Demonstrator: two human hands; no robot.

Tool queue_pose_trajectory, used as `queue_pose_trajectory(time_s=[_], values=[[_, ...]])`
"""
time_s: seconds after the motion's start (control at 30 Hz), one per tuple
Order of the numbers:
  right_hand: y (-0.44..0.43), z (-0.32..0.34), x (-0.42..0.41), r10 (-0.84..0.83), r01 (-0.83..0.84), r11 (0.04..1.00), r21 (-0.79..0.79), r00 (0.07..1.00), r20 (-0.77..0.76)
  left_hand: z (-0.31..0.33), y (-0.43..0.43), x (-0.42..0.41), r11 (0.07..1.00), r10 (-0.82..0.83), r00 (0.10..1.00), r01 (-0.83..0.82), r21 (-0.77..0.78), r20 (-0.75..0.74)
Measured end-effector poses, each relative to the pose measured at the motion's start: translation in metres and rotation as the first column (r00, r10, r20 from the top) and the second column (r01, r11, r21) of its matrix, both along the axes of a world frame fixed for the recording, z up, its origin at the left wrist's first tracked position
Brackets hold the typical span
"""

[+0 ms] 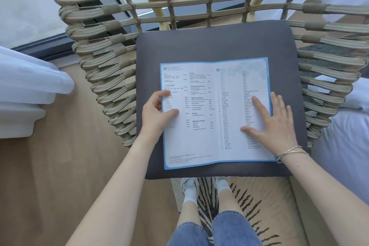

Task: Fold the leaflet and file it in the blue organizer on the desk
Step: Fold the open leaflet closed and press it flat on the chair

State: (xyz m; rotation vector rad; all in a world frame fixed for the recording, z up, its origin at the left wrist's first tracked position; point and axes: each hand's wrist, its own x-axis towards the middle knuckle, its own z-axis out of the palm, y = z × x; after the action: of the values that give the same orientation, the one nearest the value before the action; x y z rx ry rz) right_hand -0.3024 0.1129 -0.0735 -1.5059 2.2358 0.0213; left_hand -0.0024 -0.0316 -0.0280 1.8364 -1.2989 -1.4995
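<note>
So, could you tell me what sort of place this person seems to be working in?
Probably a hotel room. The leaflet lists a food menu and TV channels, white bedding lies at the left, and the leaflet rests on the dark cushion of a woven chair.

Place: probably a hotel room
Signs: white bedding (30,82); woven rope chair (103,78); menu leaflet (199,142) listing dishes and TV channels
Floor: wood floor (60,166)
</note>
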Motion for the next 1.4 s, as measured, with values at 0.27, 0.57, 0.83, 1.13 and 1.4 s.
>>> queue_pose_trajectory(time_s=[0.27, 0.57, 0.83, 1.13, 1.4], values=[[-0.004, 0.005, 0.001, -0.011, 0.011, 0.999, 0.033, 1.0, 0.005, 0.039, 0.007, -0.031, 0.993, -0.079, 0.992, 0.069, -0.098, -0.101], [-0.014, 0.026, -0.008, -0.171, 0.176, 0.984, 0.011, 0.934, 0.314, 0.066, 0.021, -0.092, 0.952, -0.245, 0.968, 0.23, -0.2, -0.052], [-0.019, 0.043, -0.019, -0.273, 0.333, 0.943, 0.004, 0.766, 0.582, 0.057, 0.046, -0.147, 0.743, -0.499, 0.836, 0.549, -0.382, 0.23], [-0.019, 0.04, -0.023, -0.377, 0.527, 0.85, 0.01, 0.595, 0.71, 0.019, 0.057, -0.173, 0.67, -0.597, 0.738, 0.674, -0.311, 0.314], [-0.002, 0.012, -0.004, -0.174, 0.232, 0.957, -0.174, 0.939, 0.298, -0.021, 0.062, -0.17, 0.522, -0.651, 0.56, 0.82, -0.234, 0.512]])
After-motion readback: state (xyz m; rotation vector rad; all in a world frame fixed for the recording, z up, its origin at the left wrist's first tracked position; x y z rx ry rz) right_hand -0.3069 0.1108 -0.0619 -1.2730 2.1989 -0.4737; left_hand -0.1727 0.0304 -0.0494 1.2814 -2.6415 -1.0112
